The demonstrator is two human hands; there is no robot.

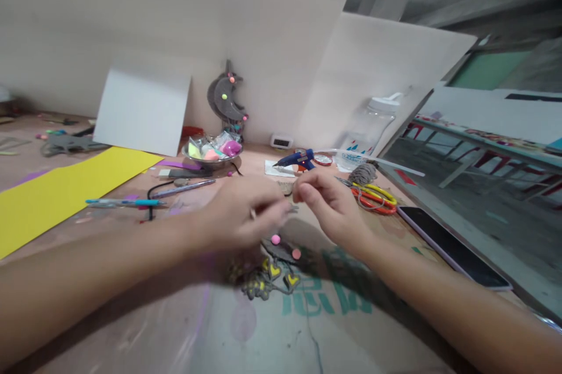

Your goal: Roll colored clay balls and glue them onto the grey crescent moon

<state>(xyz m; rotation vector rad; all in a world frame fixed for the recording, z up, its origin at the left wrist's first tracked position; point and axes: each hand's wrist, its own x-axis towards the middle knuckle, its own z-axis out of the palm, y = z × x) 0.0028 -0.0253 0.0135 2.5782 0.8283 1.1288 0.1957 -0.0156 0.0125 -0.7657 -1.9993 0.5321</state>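
Note:
My left hand (pixel 250 210) hovers over the table with its fingers curled and slightly blurred. Whatever is in them is hidden. Facing it, my right hand (pixel 329 204) has thumb and fingers drawn together, and I cannot make out anything between the tips. A small gap separates the two hands. Below them lies a grey felt ornament (pixel 281 251) with pink pom-poms; its upper part is hidden by my left hand. Grey-edged yellow hearts (pixel 291 281) hang off it on cords. Beyond my hands rests a blue hot glue gun (pixel 293 159).
Scissors (pixel 377 198), grey yarn (pixel 363 174) and a phone (pixel 452 245) lie at right, near a water bottle (pixel 366 128). At left are yellow sheet (pixel 79 189), pens (pixel 125 203) and a bowl (pixel 213 161) of clay packets. A grey moon ornament (pixel 226 99) leans against the back wall.

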